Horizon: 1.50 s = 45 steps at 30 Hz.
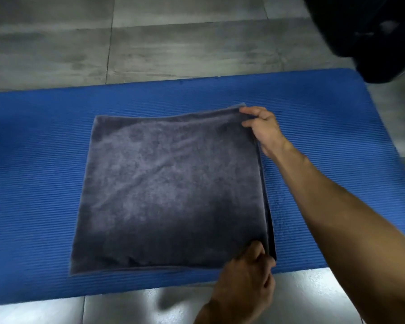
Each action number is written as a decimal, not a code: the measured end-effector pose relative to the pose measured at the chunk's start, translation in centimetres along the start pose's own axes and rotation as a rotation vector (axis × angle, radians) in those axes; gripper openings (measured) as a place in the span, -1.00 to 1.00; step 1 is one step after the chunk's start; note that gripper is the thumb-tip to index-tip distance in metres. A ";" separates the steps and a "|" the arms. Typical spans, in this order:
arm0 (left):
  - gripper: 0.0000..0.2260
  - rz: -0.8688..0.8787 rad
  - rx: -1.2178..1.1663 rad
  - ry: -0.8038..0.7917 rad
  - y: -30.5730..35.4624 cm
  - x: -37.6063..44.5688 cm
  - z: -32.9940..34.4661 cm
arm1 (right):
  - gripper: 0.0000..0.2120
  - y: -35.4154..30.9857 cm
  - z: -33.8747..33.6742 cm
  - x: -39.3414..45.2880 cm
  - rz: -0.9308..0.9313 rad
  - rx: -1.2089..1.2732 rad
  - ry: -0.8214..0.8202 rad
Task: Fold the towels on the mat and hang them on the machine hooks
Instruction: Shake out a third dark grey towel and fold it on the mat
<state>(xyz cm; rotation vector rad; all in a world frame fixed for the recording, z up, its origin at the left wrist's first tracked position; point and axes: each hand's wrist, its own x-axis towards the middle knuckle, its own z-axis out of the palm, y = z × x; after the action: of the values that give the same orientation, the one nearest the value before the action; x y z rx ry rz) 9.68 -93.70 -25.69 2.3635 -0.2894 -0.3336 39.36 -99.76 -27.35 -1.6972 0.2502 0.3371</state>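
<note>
A dark grey towel point(171, 190) lies flat on the blue ribbed mat point(33, 183), doubled over into a rough square with its layered edges along the right side. My right hand point(264, 129) pinches the towel's far right corner. My left hand point(248, 279) pinches the near right corner at the mat's front edge. No hooks are in view.
Grey floor tiles point(173, 38) surround the mat on the far and near sides. A large black object point(369, 31), blurred, fills the top right corner and overlaps the mat's far right end.
</note>
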 end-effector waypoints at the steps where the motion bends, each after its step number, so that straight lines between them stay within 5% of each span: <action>1: -0.81 -0.001 -0.025 -0.005 0.3 0.2 0.2 | -0.66 0.0 -0.2 0.0 -0.005 -0.001 0.001; 14: -0.73 -0.083 -0.114 -0.140 0.0 2.3 3.1 | -0.47 2.9 -1.0 0.1 -0.010 -0.380 0.021; 16: -0.70 -0.046 -0.172 -0.077 -1.1 1.6 2.8 | -0.43 3.0 -0.3 -0.8 -0.101 -0.652 0.090; 19: -0.77 -0.052 -0.168 0.274 -5.2 -0.6 -0.1 | -0.46 3.3 3.1 -4.7 -0.293 -0.902 0.178; 21: -0.83 -0.161 -0.042 0.486 -9.6 -3.4 -2.7 | -0.49 4.6 6.0 -8.0 -0.390 -0.969 0.116; 24: -0.82 -0.562 0.005 0.652 -15.9 -9.0 -7.1 | -0.54 8.1 9.4 -12.2 -0.446 -0.991 0.030; 26: -0.69 -0.827 0.000 0.651 -19.3 -13.2 -8.9 | -0.54 9.9 10.9 -14.4 -0.425 -1.026 0.018; 29: -0.54 -0.993 0.114 0.554 -21.7 -16.8 -10.3 | -0.52 10.9 11.8 -17.4 -0.387 -1.055 -0.013; 36: -0.55 -0.760 0.303 0.450 -22.0 -13.8 -10.0 | -0.49 13.5 9.7 -22.5 -0.339 -1.247 -0.118; 40: -0.62 -0.914 0.211 0.530 -21.3 -13.3 -9.9 | -0.47 14.6 5.3 -24.1 -0.199 -1.231 0.046; 45: -0.46 -0.910 0.058 0.599 -21.9 -14.8 -10.7 | -0.36 14.1 -0.4 -25.8 -0.019 -0.924 0.328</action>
<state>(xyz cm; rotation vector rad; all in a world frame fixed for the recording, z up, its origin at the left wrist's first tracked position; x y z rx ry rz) 1.59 -66.84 -30.93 2.3834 1.0837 -0.0064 10.37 -102.94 -30.99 -2.6711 0.3468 0.1554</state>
